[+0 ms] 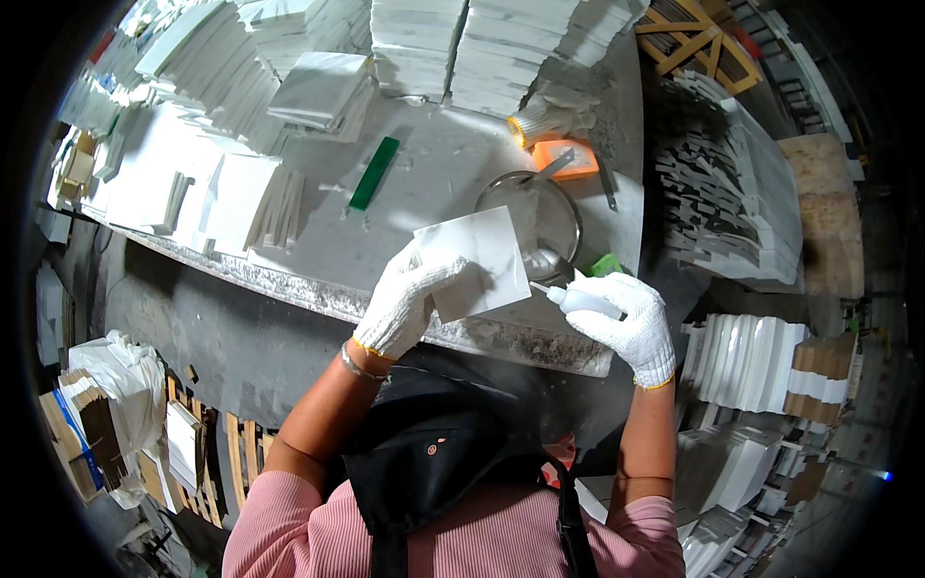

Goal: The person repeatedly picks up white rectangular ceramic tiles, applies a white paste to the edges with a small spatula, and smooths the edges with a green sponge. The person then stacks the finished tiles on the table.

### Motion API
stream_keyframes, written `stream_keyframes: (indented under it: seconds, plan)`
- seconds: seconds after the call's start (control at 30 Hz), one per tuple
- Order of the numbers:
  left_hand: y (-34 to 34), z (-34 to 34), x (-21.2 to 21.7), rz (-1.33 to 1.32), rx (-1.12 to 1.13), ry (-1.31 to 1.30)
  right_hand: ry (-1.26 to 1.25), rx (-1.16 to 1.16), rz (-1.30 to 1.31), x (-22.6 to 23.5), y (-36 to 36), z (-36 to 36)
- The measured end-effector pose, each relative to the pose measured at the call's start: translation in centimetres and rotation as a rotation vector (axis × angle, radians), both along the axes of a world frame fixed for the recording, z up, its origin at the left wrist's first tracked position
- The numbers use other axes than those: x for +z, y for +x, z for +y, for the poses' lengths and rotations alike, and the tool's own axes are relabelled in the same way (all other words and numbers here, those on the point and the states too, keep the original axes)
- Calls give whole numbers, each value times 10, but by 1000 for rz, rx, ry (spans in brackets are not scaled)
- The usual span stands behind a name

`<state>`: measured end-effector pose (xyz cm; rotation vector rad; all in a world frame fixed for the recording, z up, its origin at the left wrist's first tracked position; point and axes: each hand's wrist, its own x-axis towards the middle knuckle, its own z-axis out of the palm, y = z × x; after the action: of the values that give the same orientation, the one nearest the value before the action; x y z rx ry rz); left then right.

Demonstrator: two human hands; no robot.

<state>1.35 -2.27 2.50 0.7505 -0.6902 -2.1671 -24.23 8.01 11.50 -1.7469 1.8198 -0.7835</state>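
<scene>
My left hand (409, 289), in a white knit glove, is closed on the left edge of a square white stone tile (482, 255) with faint grey veining. The tile is held tilted above the near edge of the worktable. In my gloved right hand (626, 323) is a small white squeeze bottle (590, 302), its thin nozzle pointing at the tile's lower right corner. Beyond the tile lies a round metal pan (570, 207), partly hidden by it. A scraper blade (556, 166) rests over the pan's rim beside an orange box (575, 171).
A green strip (375, 173) lies on the grey worktable (332, 250). Stacked white tiles (236, 197) stand at left, with taller stacks (414, 48) at the back. A spare glove (554, 118) lies behind the orange box. Further slab stacks (747, 361) stand at right.
</scene>
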Motion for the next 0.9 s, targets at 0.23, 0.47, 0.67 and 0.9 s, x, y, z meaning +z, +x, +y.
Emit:
stream_keyframes:
  seconds: [0.23, 0.47, 0.67, 0.9]
  plan:
    - [0, -1, 0, -2, 11, 9, -34, 36, 23, 0, 1, -3]
    - [2, -2, 1, 10, -10, 13, -17, 29, 41, -1, 0, -3]
    - [1, -2, 7, -1, -12, -1, -51, 65, 78, -3, -1, -4]
    - [1, -1, 6, 10, -13, -1, -2, 11, 15, 2, 2, -4]
